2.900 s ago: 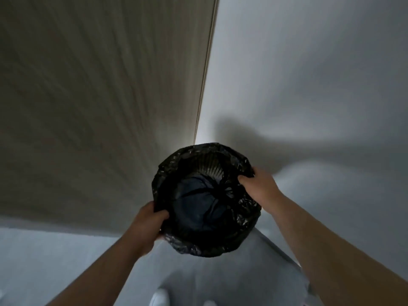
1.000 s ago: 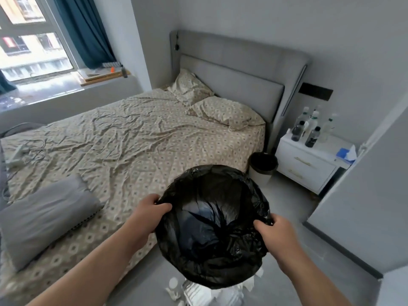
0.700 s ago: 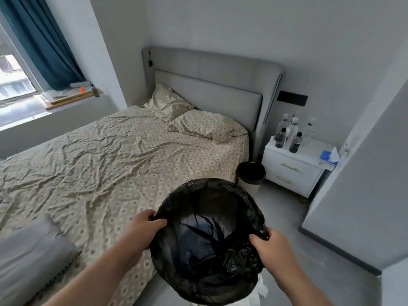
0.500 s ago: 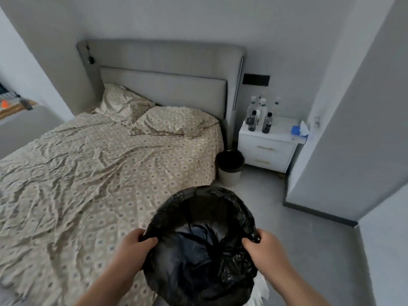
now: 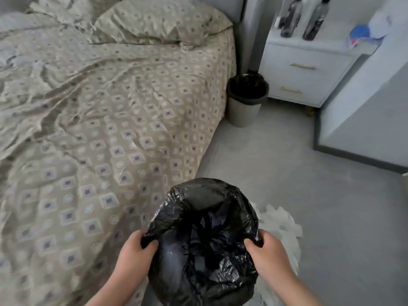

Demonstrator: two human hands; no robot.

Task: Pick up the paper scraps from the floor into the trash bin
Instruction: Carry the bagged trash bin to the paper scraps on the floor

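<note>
While white scraps (image 5: pixel 280 221) lie on the floor (image 5: pixel 287 164) just right of it, partly hidden, the bag-lined bin (image 5: pixel 205 239) hangs near the bed (image 5: pixel 99 129), its rim gripped by the left hand (image 5: pixel 134 255) and right hand (image 5: pixel 269 257) on opposite sides, thumbs inside. A second bin (image 5: pixel 245 100) stands far, beside the nightstand (image 5: pixel 304 69).

A home bedroom — a rumpled patterned bed (image 5: pixel 99 111) with pillow (image 5: pixel 161 21), beside a white nightstand (image 5: pixel 304 69).
</note>
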